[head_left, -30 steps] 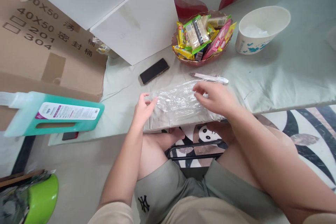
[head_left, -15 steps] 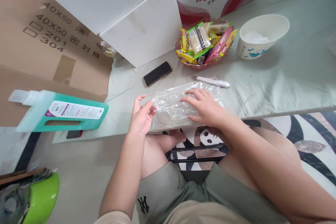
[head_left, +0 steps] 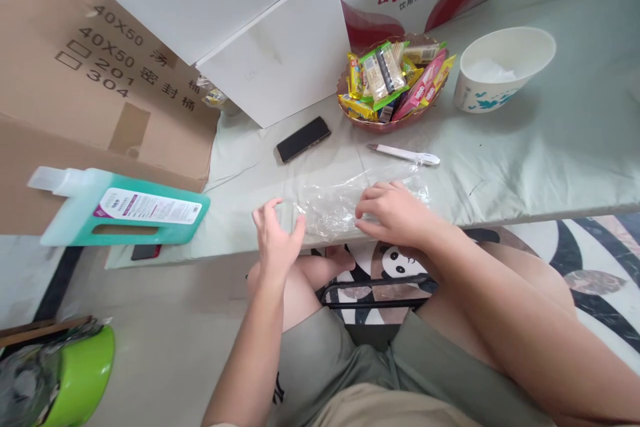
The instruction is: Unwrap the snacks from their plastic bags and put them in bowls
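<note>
A crumpled clear plastic bag (head_left: 327,207) lies flat along the table's front edge, between my two hands. My left hand (head_left: 277,240) is at the bag's left end, thumb and fingers spread apart with nothing visibly gripped. On the right part of the bag rests my right hand (head_left: 395,213), its fingers curled in toward the thumb on the thin plastic. The fingertips partly hide the film there. Just behind the bag lies a white pen-like cutter (head_left: 405,153), and a black phone (head_left: 303,139) is farther left.
A bowl of wrapped snacks (head_left: 395,83) and a white paper cup (head_left: 500,73) stand behind. White boxes (head_left: 280,47) and a cardboard carton (head_left: 165,120) border the left. A green liquid bottle (head_left: 145,207) lies at the left edge; a green bin (head_left: 87,370) is below.
My right hand has lowered onto the bag and its fingers have curled. My left hand has moved slightly right and down, its thumb and fingers opening apart.
</note>
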`<state>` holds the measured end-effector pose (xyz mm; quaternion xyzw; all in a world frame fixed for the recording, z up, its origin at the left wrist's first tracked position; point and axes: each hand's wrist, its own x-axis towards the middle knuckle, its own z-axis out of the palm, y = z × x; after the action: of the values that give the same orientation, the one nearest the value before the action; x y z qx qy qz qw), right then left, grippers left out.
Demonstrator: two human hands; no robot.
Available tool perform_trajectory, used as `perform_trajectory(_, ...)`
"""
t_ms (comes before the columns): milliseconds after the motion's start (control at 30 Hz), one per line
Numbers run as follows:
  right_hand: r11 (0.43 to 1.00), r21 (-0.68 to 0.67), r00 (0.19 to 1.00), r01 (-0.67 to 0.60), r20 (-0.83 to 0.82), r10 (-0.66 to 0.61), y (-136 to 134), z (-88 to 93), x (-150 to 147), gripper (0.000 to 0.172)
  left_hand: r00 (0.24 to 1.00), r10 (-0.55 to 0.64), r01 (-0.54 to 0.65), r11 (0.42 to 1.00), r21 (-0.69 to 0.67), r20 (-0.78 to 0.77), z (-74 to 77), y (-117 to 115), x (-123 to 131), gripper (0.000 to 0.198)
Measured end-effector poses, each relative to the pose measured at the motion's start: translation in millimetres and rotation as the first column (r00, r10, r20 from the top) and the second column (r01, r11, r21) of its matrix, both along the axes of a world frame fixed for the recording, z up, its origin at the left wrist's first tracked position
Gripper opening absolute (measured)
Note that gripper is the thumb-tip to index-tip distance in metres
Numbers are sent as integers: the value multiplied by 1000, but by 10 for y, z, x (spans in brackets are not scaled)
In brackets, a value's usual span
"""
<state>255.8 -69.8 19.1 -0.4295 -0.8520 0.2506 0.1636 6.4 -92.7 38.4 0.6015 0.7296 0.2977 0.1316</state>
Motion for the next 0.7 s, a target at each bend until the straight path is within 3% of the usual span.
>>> perform_trajectory(67, 998, 52, 998, 45, -51, -43, 13, 15, -23, 26, 972, -214, 225, 967, 122, -92, 102, 75, 186, 28)
perform_trajectory(133, 989, 66, 989, 133, -75, -128, 21, 27, -52, 28, 894, -434, 444, 892, 88, -113, 148, 225, 422, 18)
perform_trajectory(200, 975, 6, 974, 223, -32, -223, 20, 32, -72, 27, 837, -537, 541, 841, 9, -103, 122, 427, 632, 23)
perform_trajectory(333, 960, -108, 962, 258, 126, -244, 5, 36, -45, 26, 790, -607, 584, 789, -189, -93, -53, 756, 808, 31)
perform_trajectory(467, 953, -124, 954, 277, 152, -258, 40, 47, 23, 28, 738, -657, 595, 741, -310, -155, -240, 792, 738, 46)
perform_trajectory(567, 956, -48, 954, 289, 101, -283, 91, 23, 27, 29, 664, -702, 575, 699, -426, -256, -353, 712, 675, 60)
perform_trajectory(700, 962, 103, 967, 253, -13, -253, 79, -93, -53, 38, 655, -668, 560, 743, -366, -352, -452, 675, 594, 62)
